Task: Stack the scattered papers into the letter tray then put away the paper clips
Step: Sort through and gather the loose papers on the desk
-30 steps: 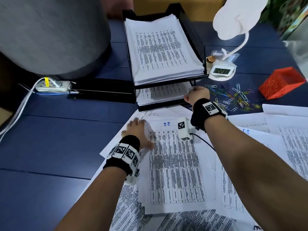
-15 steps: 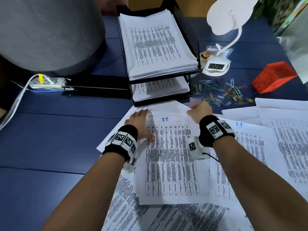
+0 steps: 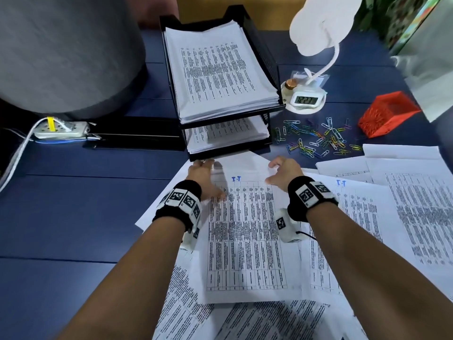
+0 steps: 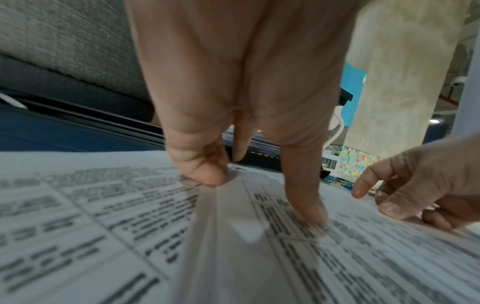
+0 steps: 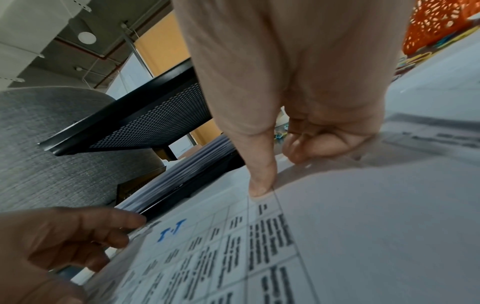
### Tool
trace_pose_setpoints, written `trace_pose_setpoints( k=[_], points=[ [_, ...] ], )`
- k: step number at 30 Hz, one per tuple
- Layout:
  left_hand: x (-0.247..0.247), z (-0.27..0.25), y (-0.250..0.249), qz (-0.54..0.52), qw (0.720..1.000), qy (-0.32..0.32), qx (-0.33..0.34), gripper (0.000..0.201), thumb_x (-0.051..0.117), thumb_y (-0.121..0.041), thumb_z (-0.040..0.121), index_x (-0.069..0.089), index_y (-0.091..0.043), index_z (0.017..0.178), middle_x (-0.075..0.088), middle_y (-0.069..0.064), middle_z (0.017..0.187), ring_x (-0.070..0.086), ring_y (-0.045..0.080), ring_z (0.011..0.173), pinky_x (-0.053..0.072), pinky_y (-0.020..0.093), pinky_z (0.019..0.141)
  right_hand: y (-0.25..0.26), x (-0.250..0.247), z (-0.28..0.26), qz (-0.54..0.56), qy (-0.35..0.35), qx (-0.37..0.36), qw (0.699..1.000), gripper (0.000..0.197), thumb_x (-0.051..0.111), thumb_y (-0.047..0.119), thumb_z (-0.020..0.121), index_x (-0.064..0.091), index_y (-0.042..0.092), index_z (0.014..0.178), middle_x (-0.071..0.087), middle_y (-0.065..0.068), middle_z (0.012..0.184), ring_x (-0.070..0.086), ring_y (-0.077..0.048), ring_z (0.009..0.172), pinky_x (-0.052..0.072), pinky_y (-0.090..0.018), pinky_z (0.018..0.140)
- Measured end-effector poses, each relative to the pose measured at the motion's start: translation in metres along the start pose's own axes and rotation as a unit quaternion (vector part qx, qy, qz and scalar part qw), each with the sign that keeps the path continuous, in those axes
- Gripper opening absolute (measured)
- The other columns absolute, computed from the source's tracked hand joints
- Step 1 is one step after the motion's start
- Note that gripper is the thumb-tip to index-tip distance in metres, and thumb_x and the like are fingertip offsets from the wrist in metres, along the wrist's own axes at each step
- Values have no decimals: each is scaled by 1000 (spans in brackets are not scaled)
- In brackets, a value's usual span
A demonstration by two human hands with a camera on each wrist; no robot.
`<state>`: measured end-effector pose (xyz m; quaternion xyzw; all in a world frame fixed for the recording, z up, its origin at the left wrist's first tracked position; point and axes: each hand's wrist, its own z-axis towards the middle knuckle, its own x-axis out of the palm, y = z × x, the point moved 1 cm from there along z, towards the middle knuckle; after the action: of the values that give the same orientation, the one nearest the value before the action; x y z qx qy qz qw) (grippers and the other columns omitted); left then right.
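A black two-tier letter tray stands at the back centre, with a stack of paper in each tier. Printed sheets lie scattered in front of it and to the right. The top sheet, marked in blue ink, lies just before the tray. My left hand holds its upper left edge, thumb on top and fingers curled at the edge. My right hand holds the upper right edge the same way, thumb pressing the sheet. Coloured paper clips lie loose right of the tray, near an orange mesh holder.
A white lamp base with a clock stands behind the clips. A grey round object and a power strip are at the back left. More sheets overlap at the right. Bare blue tabletop lies to the left.
My right hand came back from the lower tier of the tray to the top sheet's upper right edge. My left hand slid up toward the sheet's upper left corner.
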<state>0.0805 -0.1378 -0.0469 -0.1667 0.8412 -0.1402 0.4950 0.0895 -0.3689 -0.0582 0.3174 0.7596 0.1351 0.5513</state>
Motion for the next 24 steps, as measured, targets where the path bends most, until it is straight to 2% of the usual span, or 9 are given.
trace_pose_setpoints(
  k=[3,5,7,9,12,18,22,24],
  points=[
    [1,0,-1,19,1000,5,-20,104,82,-45,65,23,-21,147,20,14,149,24,35,138,29,48,111,-1,1,0,7,2,-5,1000,37,78,8,73,62,8,106,61,-12,115,60,-26,99,39,-21,73],
    [2,1,-2,75,997,6,-15,104,77,-57,66,24,-21,147,16,9,152,18,32,140,26,52,112,-2,1,-1,16,3,-7,1000,38,78,8,72,63,9,107,61,-13,114,61,-26,98,40,-21,72],
    [0,4,-3,105,994,8,0,101,74,-62,66,26,-24,146,19,7,152,18,32,141,26,56,111,-3,1,-1,17,2,-11,1000,38,78,7,72,63,9,107,62,-13,114,61,-26,97,41,-21,72],
    [-4,7,-5,108,994,7,11,95,74,-62,65,32,-29,143,28,7,146,23,31,138,29,56,110,-3,1,-1,15,2,-11,1000,39,78,8,73,63,8,109,61,-12,115,60,-25,95,41,-21,73],
    [-8,8,-6,114,993,6,11,91,75,-62,64,36,-31,140,36,6,136,28,29,131,34,52,107,-3,1,-1,4,0,-12,1000,40,78,9,73,63,8,109,62,-12,115,60,-25,101,40,-21,75],
    [-6,6,-6,86,996,9,4,90,77,-51,68,41,-15,141,27,7,143,20,27,135,25,49,113,-5,3,3,11,-2,-10,1000,41,79,9,71,64,9,108,63,-12,115,60,-25,103,38,-20,74],
    [-4,3,-8,104,994,29,26,88,75,-47,73,34,-16,145,18,3,154,12,26,142,21,47,114,-5,3,4,12,-3,-11,1000,41,79,9,71,63,10,109,62,-13,115,59,-25,105,39,-20,76],
    [-5,4,-8,107,993,27,29,93,76,-46,71,30,-16,146,19,5,154,15,25,142,25,46,114,-5,3,4,11,-3,-13,1000,42,79,10,71,63,10,110,62,-12,116,59,-24,106,39,-20,77]
  ],
)
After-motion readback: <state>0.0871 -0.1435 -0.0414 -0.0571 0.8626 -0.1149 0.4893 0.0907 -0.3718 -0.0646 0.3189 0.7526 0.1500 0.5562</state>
